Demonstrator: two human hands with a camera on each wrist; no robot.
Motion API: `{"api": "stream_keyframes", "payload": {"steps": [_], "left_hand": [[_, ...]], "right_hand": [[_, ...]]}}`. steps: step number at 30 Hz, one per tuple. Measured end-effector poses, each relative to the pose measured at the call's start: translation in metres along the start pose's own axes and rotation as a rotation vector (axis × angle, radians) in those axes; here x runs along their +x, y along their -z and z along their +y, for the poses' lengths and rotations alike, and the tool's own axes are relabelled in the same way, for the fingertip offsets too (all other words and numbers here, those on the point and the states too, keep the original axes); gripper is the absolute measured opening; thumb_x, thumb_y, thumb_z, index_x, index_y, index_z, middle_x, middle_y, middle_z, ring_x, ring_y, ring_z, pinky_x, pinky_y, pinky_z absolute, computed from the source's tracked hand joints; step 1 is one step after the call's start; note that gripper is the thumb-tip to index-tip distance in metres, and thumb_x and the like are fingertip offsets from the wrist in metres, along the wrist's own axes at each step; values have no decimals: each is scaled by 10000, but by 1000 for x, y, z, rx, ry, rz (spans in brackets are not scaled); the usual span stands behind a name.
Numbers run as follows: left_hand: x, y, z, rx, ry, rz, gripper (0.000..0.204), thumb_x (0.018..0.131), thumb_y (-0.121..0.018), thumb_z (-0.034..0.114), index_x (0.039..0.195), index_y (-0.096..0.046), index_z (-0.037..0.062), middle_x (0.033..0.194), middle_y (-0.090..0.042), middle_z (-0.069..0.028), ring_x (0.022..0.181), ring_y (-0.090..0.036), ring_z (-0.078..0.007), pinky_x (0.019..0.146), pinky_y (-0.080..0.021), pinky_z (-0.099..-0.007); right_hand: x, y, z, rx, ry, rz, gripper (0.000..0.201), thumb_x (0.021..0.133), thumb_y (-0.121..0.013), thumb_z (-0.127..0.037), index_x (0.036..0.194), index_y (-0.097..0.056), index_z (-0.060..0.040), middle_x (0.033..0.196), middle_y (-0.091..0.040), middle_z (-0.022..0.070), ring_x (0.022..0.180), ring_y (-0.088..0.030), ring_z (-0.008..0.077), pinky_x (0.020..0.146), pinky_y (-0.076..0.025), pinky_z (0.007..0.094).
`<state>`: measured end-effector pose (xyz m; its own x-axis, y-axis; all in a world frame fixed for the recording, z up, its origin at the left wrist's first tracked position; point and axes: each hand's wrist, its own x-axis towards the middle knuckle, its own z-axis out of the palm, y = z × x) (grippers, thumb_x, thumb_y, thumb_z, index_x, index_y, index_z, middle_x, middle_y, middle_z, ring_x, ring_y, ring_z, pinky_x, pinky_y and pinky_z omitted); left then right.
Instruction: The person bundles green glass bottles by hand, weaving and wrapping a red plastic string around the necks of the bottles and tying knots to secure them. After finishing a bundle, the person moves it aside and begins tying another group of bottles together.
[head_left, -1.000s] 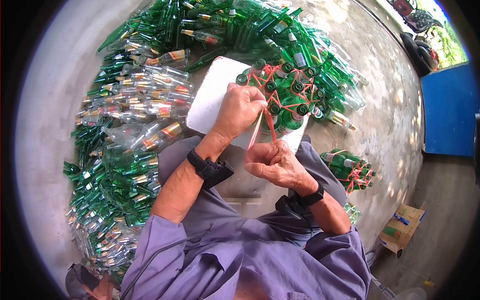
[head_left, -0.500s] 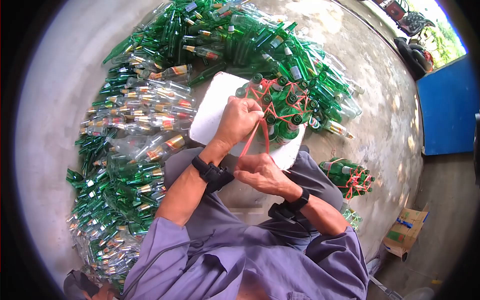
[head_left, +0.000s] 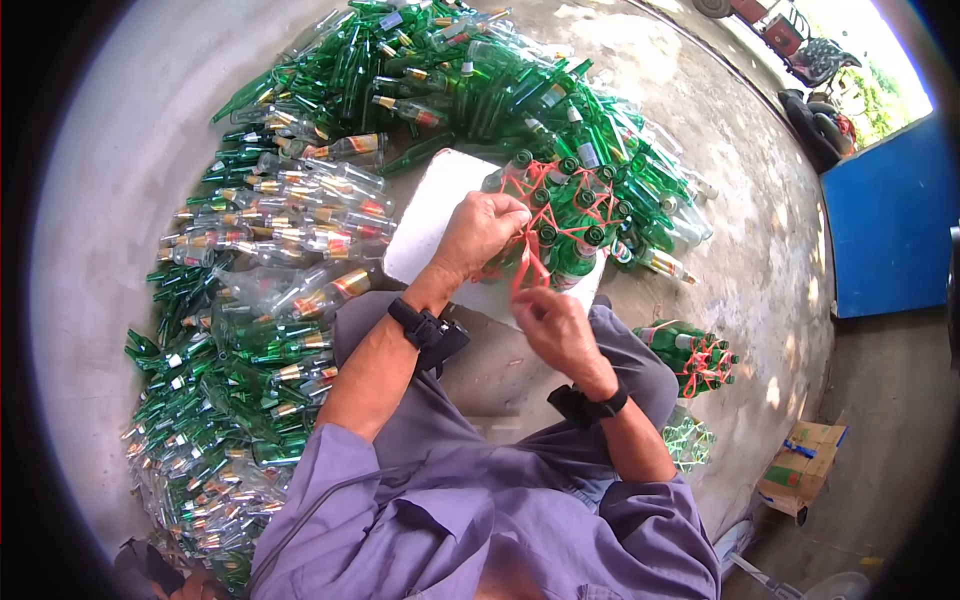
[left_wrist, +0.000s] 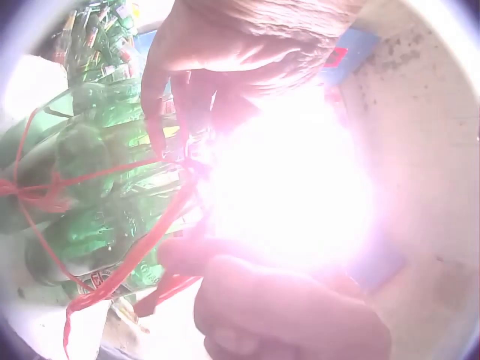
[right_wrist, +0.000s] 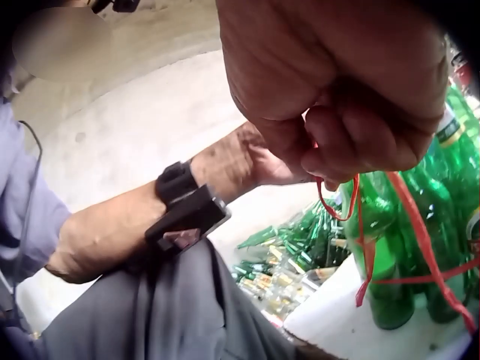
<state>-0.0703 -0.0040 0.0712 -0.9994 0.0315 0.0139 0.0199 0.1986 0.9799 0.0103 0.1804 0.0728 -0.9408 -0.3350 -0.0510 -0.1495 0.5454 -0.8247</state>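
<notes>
Green glass bottles point(head_left: 583, 262) stand bunched on a white board point(head_left: 425, 215), their necks laced together with red plastic twine point(head_left: 532, 255). At the near left corner of the bunch, my left hand point(head_left: 473, 238) pinches the twine between thumb and fingers beside a bottle neck. Just below and to the right, my right hand point(head_left: 562, 335) has its fingers curled at the twine's hanging strands. In the right wrist view a thin red loop point(right_wrist: 337, 210) comes out from under the right hand's fingers. Strong glare hides part of the space between the hands in the left wrist view.
A heap of green and clear bottles point(head_left: 290, 215) curves around the left and far sides. Another tied bundle point(head_left: 690, 355) lies on the floor at the right. Farther right are a cardboard box point(head_left: 803, 460) and a blue panel point(head_left: 890, 220).
My right hand drew the twine down and left, then moved right and slightly up. The long stretched twine now hangs as shorter, looser strands. My left hand stays by the bottle necks.
</notes>
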Motion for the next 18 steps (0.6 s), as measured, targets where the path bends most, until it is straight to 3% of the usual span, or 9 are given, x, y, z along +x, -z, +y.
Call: {"api": "stream_keyframes", "payload": {"steps": [1,6,9,12,13,14,16,17,18], "left_hand": [[0,1,1,8,18,-9,214,905,-684,143,983,-747,-46,805,-738,-59,751,-637,-87,740,-523,-266],[-2,2,7,81,-39,-24,202,899,-665,118,983,-745,-47,816,-739,-58,750,-643,-98,748,-528,-273],[-1,5,5,73,-65,-66,197,891,-644,101,982,-745,-41,837,-740,-63,773,-650,-104,767,-528,-272],[0,7,3,57,-45,-108,199,873,-636,90,996,-749,-21,904,-737,-80,831,-658,-121,801,-531,-280],[-1,8,4,64,-16,-109,205,861,-638,84,1006,-752,-7,959,-734,-93,871,-662,-135,824,-533,-289],[-2,9,4,65,-17,-111,205,861,-638,84,1006,-752,-7,959,-734,-93,871,-662,-135,824,-533,-289],[-7,13,11,164,-32,-132,226,835,-659,82,1030,-760,30,1039,-710,-118,976,-653,-186,882,-530,-319],[-7,13,9,166,-32,-135,226,835,-659,82,1030,-760,30,1039,-710,-118,976,-653,-186,882,-530,-319],[-8,12,5,215,-78,-106,232,825,-672,86,1034,-762,40,1063,-698,-124,1019,-642,-207,906,-524,-328]], "right_hand": [[2,7,-1,-12,-23,25,194,904,-683,-135,1004,-717,29,613,-617,96,550,-564,105,533,-460,306],[5,23,-4,86,-151,282,187,930,-685,-131,962,-726,49,670,-660,16,605,-549,53,547,-445,254],[7,23,12,255,-104,461,294,912,-745,-246,1016,-718,28,714,-713,104,632,-656,123,598,-516,301],[11,19,19,105,-123,479,371,912,-757,-307,1075,-703,22,731,-721,113,642,-679,159,599,-523,320],[12,16,20,67,-160,405,430,908,-760,-358,1115,-693,14,747,-728,121,648,-694,191,601,-525,335],[13,13,19,-13,-142,368,407,920,-738,-374,1044,-721,13,713,-717,119,641,-698,202,599,-523,337],[18,2,17,97,-92,334,345,939,-714,-314,885,-728,27,622,-674,100,557,-640,171,544,-487,339],[20,-1,16,100,-93,336,345,939,-714,-314,885,-728,27,622,-674,100,557,-640,171,544,-487,339],[21,-2,15,192,-145,275,356,961,-687,-286,812,-698,36,592,-626,53,557,-582,114,522,-448,302]]}}
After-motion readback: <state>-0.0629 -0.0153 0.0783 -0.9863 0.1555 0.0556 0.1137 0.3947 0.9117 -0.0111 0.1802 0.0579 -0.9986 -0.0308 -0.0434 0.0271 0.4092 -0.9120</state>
